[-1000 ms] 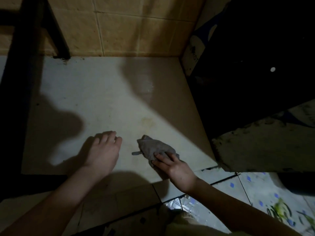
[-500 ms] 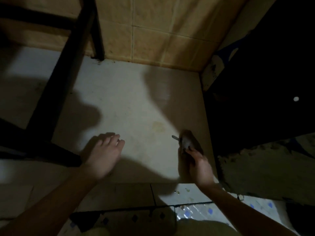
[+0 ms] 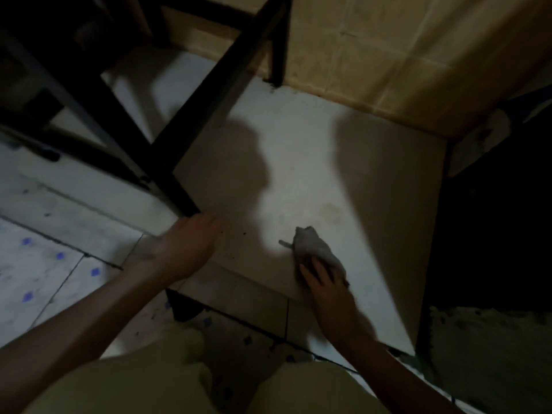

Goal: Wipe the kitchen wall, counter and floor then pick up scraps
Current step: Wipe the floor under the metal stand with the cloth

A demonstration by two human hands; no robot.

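Floor wipe. R hand [image 3: 325, 282] grip: flattish fingers press rag [image 3: 313, 246]. L hand [image 3: 185, 246] open, braced on floor [image 3: 298, 162]. Keep pressure, overlap strokes toward stain [image 3: 331, 210], 1 o'clock of rag.

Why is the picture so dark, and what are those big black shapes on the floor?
Head view: dim, only a patch of floor lit; the shapes are shadows; the left hand is blurred, the cloth the right hand touches is sharper; the right edge is almost black.
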